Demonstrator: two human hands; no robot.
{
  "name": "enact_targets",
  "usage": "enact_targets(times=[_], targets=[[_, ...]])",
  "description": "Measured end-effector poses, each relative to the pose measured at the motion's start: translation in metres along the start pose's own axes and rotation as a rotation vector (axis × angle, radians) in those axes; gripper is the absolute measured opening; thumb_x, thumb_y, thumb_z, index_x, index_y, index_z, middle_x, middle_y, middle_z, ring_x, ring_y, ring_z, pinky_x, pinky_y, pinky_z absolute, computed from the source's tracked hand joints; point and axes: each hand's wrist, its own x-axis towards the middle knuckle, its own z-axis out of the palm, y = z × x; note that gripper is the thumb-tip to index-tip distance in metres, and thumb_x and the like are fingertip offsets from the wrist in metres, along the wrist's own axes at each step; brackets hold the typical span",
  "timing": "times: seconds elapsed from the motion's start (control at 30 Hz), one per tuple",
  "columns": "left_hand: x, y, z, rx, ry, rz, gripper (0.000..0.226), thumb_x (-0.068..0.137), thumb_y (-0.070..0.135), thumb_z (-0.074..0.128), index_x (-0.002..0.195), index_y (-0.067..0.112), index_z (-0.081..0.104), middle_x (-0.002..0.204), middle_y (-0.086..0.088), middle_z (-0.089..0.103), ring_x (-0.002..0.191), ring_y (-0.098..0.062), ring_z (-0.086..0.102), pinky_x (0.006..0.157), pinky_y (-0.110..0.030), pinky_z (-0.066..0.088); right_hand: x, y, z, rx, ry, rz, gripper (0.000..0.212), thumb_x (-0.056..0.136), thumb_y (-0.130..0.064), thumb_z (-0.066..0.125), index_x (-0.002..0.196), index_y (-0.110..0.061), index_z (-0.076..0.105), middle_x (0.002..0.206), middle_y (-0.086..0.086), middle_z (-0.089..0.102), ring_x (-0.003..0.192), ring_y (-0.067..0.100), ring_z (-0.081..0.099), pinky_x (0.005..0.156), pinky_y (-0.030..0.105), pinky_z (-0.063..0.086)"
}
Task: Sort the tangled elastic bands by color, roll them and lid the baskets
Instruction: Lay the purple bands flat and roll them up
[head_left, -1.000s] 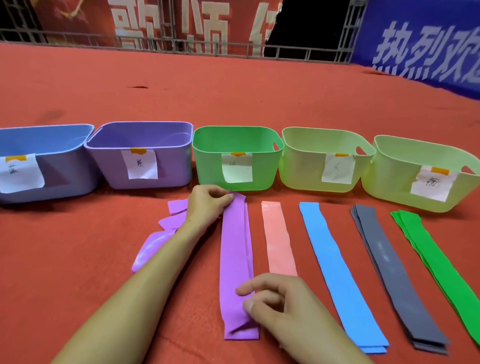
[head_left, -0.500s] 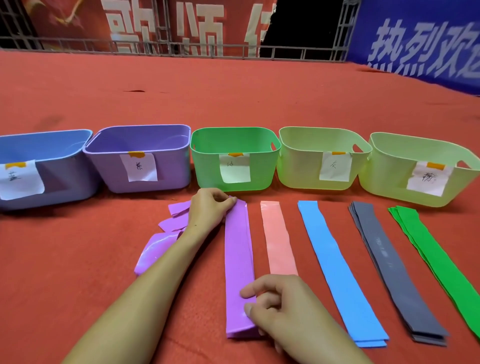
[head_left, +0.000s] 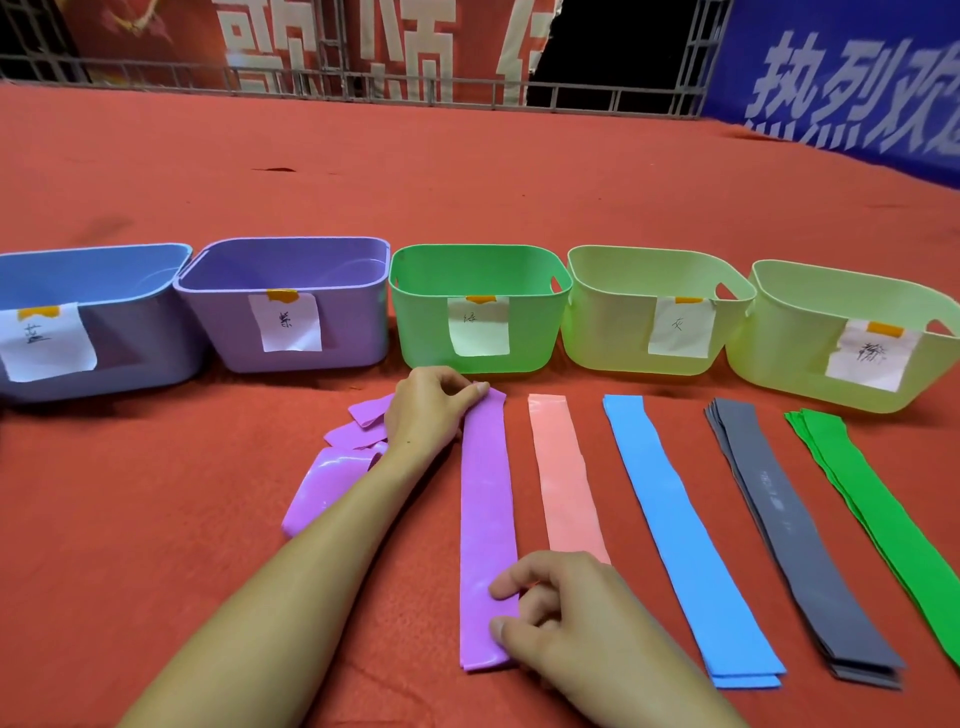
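Sorting is nearly finished; rolling and lidding are not yet begun.

A flat purple elastic band (head_left: 487, 530) is being laid straight on the red cloth-covered table (head_left: 156, 519), lower centre of the frame, beside the pink (head_left: 566, 483), blue (head_left: 680, 525), grey (head_left: 789, 530) and green (head_left: 872, 514) strips already lined up to its right. Its far end is being pinched by the curled fingers (head_left: 475, 391) of the left hand (head_left: 431, 410); its near end is being pinched by the bent fingers (head_left: 506, 590) of the right hand (head_left: 561, 618). Loose purple bands (head_left: 332, 478) are lying unsorted at centre left. Five plastic baskets (head_left: 475, 260) across mid-frame are standing without lids and seemingly empty; no lids are seen.
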Motion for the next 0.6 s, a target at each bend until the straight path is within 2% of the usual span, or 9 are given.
enact_targets(times=[0.1, 0.23, 0.33, 0.43, 0.53, 0.6], targets=[[-0.002, 0.002, 0.002, 0.102, 0.047, 0.010, 0.027, 0.086, 0.060, 0.077, 0.083, 0.033, 0.079, 0.083, 0.015, 0.078, 0.087, -0.017, 0.072, 0.069, -0.036, 0.057, 0.000, 0.001, 0.001, -0.013, 0.008, 0.022, 0.019, 0.086, -0.038, 0.073, 0.104, -0.033, 0.071, 0.082, -0.014, 0.076, 0.073, -0.001, 0.068, 0.085, 0.035, 0.060], [-0.006, 0.007, 0.006, 0.164, 0.095, 0.040, 0.023, 0.090, 0.051, 0.078, 0.087, 0.027, 0.079, 0.090, 0.008, 0.079, 0.092, -0.023, 0.071, 0.066, -0.033, 0.048, -0.002, -0.003, 0.002, 0.024, 0.008, 0.031, 0.014, 0.090, -0.025, 0.070, 0.105, -0.028, 0.070, 0.083, 0.003, 0.075, 0.061, 0.023, 0.075, 0.067, 0.040, 0.065], [-0.007, 0.007, 0.008, 0.179, 0.106, 0.092, 0.018, 0.093, 0.041, 0.078, 0.089, 0.023, 0.079, 0.089, 0.002, 0.079, 0.090, -0.028, 0.070, 0.065, -0.033, 0.044, -0.001, -0.003, 0.005, -0.032, 0.041, 0.023, 0.015, 0.090, -0.031, 0.070, 0.104, -0.031, 0.068, 0.083, 0.004, 0.071, 0.057, 0.017, 0.073, 0.065, 0.035, 0.063], [-0.008, 0.008, 0.010, 0.212, 0.104, 0.158, 0.014, 0.095, 0.032, 0.076, 0.091, 0.018, 0.078, 0.083, -0.004, 0.075, 0.087, -0.032, 0.068, 0.065, -0.033, 0.040, -0.001, -0.003, 0.006, -0.201, 0.061, 0.007, 0.027, 0.087, -0.054, 0.068, 0.109, -0.039, 0.063, 0.086, -0.009, 0.058, 0.075, 0.000, 0.059, 0.078, 0.028, 0.055], [-0.007, 0.008, 0.011, 0.263, 0.089, 0.196, 0.013, 0.095, 0.027, 0.074, 0.092, 0.015, 0.077, 0.085, -0.008, 0.074, 0.088, -0.036, 0.068, 0.066, -0.035, 0.041, -0.003, -0.010, 0.002, -0.355, 0.068, -0.017, 0.038, 0.086, -0.067, 0.061, 0.116, -0.045, 0.059, 0.091, -0.016, 0.057, 0.097, 0.003, 0.056, 0.091, 0.033, 0.049], [-0.007, 0.008, 0.011, 0.290, 0.073, 0.201, 0.015, 0.095, 0.028, 0.074, 0.093, 0.013, 0.077, 0.094, -0.013, 0.069, 0.091, -0.039, 0.066, 0.070, -0.038, 0.048, -0.006, -0.014, -0.001, -0.398, 0.076, -0.031, 0.041, 0.087, -0.072, 0.056, 0.122, -0.049, 0.057, 0.093, -0.017, 0.061, 0.108, 0.003, 0.060, 0.095, 0.034, 0.047]])
